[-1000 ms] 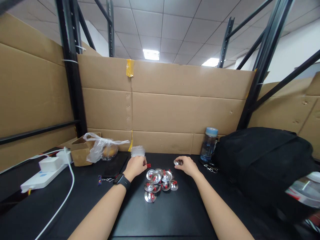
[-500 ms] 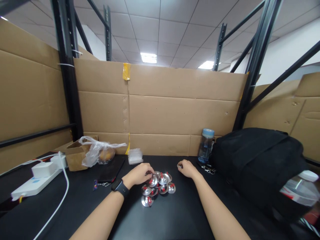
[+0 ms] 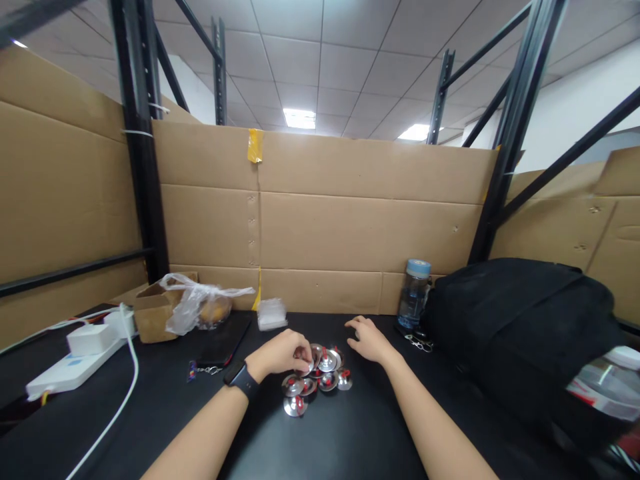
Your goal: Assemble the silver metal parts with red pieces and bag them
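Several small shiny metal discs with red centres (image 3: pixel 315 380) lie in a pile on the black table (image 3: pixel 320 440). My left hand (image 3: pixel 280 353), with a black watch on its wrist, rests on the left side of the pile, its fingers curled and pinched on one disc. My right hand (image 3: pixel 367 339) hovers just right of the pile, fingers spread and slightly bent, with nothing in it.
A blue-capped water bottle (image 3: pixel 414 293) and a big black backpack (image 3: pixel 520 333) stand at the right. A phone (image 3: pixel 223 340), a keychain (image 3: pixel 200 368), a bagged brown box (image 3: pixel 185 307), a white packet (image 3: pixel 271 313) and a white power strip (image 3: pixel 70 367) lie left. Cardboard walls enclose the back.
My left hand dropped from behind the pile onto its left side and closed on a disc. My right hand let go of the small disc it held and opened.
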Demonstrator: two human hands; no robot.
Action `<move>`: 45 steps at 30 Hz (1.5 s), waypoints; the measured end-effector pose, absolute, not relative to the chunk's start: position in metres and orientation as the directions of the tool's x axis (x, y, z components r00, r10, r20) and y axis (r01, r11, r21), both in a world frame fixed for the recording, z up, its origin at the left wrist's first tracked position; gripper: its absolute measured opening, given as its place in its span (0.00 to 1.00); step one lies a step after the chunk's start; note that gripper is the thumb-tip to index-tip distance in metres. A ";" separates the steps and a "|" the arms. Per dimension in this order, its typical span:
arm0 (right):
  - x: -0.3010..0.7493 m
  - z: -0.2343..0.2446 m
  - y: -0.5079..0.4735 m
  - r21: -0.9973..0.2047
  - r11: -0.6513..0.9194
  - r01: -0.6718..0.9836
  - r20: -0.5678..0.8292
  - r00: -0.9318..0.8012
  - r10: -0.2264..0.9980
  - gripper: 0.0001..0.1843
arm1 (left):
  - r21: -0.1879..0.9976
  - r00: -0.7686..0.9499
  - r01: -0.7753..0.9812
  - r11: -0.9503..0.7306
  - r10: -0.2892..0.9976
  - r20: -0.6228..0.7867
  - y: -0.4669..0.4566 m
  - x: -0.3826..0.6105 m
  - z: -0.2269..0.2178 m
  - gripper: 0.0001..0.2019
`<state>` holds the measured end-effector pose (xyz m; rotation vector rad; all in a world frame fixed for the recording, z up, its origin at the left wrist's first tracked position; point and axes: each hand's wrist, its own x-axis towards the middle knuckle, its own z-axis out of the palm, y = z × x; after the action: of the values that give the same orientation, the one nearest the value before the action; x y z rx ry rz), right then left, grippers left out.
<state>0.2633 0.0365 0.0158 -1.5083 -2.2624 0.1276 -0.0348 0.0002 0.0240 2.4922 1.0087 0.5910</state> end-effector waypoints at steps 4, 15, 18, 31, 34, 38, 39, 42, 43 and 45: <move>0.256 0.021 0.030 -0.341 0.466 0.816 0.337 -0.357 0.871 0.22 | 0.501 0.651 0.586 -0.637 0.738 0.177 0.001 -0.037 0.025 0.12; 0.202 0.032 0.002 -0.596 0.675 0.436 0.474 -0.488 0.733 0.20 | 0.486 0.534 0.504 -0.714 0.700 0.474 -0.010 -0.028 0.045 0.07; 0.191 0.029 -0.002 -0.640 0.673 0.369 0.491 -0.478 0.729 0.14 | 0.515 0.480 0.456 -0.726 0.688 0.544 -0.012 -0.021 0.045 0.05; 0.181 0.023 -0.004 -0.927 0.341 -0.159 0.374 -0.280 0.884 0.22 | 0.414 0.432 0.419 -0.808 0.578 0.693 -0.013 -0.007 0.037 0.08; 0.177 0.027 -0.010 -0.924 0.319 -0.212 0.371 -0.288 0.883 0.23 | 0.402 0.434 0.432 -0.807 0.577 0.692 -0.010 -0.006 0.032 0.09; 0.175 0.031 -0.015 -0.937 0.294 -0.188 0.342 -0.325 0.882 0.22 | 0.425 0.411 0.437 -0.793 0.596 0.690 -0.008 -0.008 0.032 0.05; 0.175 0.031 -0.016 -0.940 0.283 -0.191 0.333 -0.332 0.882 0.21 | 0.441 0.402 0.430 -0.788 0.605 0.687 -0.009 -0.008 0.032 0.04; 0.173 0.027 -0.015 -0.950 0.226 -0.216 0.289 -0.331 0.898 0.21 | 0.495 0.394 0.401 -0.771 0.633 0.666 -0.013 -0.004 0.034 0.04; 0.173 0.026 -0.013 -0.951 0.218 -0.220 0.282 -0.327 0.902 0.21 | 0.509 0.392 0.397 -0.764 0.643 0.658 -0.015 -0.003 0.035 0.04; 0.174 0.024 -0.009 -0.950 0.245 -0.195 0.297 -0.313 0.902 0.22 | 0.527 0.377 0.408 -0.745 0.664 0.646 -0.016 -0.002 0.036 0.05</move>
<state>0.1744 -0.0087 0.0241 -0.7058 -1.4548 1.3022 -0.0021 -0.0160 0.0358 2.3606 0.9462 1.3039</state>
